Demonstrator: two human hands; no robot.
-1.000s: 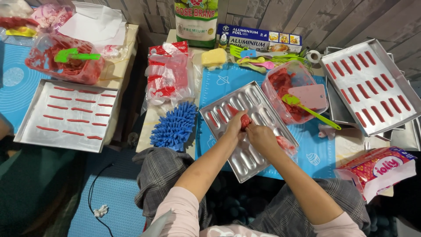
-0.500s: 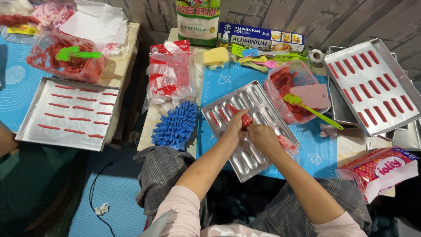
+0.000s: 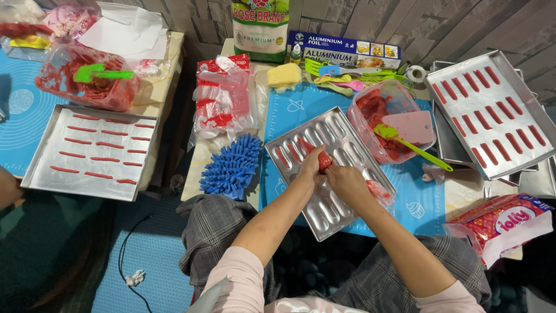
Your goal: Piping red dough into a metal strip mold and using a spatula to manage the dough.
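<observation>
Head view: hands (image 3: pixel 331 174) around soft red lump (image 3: pixel 324 160)

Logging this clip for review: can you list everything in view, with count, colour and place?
Mould tray: one, silver, with oblong cavities, on the blue mat in front of the person.
Red paste lump: one, pinched between both hands over the mould tray.
Clear tub: one, holding red paste, a pink scraper and a green spatula, right of the mould.
Baking tray: one, silver, rows of red strips, far left.
Second baking tray: one, silver, red strips, far right.
Blue mitt: one, shaggy, left of the mould.
Foil box: one, blue, at the back.
Left hand: on the lump.
Right hand: on the lump.
</observation>
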